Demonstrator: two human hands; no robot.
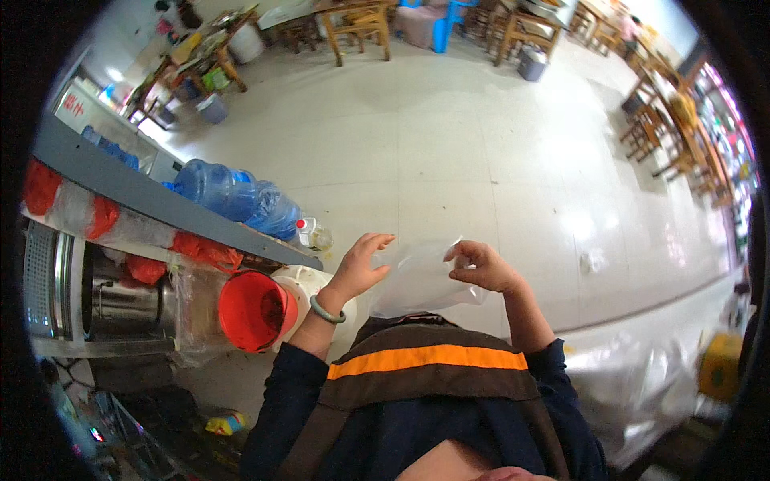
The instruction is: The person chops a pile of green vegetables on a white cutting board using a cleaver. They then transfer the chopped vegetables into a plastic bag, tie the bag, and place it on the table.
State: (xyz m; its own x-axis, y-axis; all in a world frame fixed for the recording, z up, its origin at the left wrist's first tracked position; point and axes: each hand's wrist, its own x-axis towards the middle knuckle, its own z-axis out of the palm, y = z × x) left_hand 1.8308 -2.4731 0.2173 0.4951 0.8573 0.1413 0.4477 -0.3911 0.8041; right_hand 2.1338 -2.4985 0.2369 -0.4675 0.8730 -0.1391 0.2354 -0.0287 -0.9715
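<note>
A thin translucent plastic bag (pixel 415 279) hangs in front of my apron, between my two hands. My right hand (pixel 486 266) has its fingers curled at the bag's upper right edge and appears to grip the film there. On the bag's other side, my left hand (pixel 360 264) has thumb and fingers spread, with nothing seen between them. Its fingertips come close to the film; whether they touch it is unclear. A greenish bangle (pixel 326 309) circles my left wrist. The dark apron (pixel 427 373) has an orange band.
To the left stand a red bucket (pixel 258 309), a white bucket (pixel 307 279) and a shelf unit with a grey top edge (pixel 150 195). Large blue water bottles (pixel 225 189) and a clear red-capped bottle (pixel 316 234) are behind it. Wooden tables (pixel 355 12) and stools (pixel 646 129) line the room.
</note>
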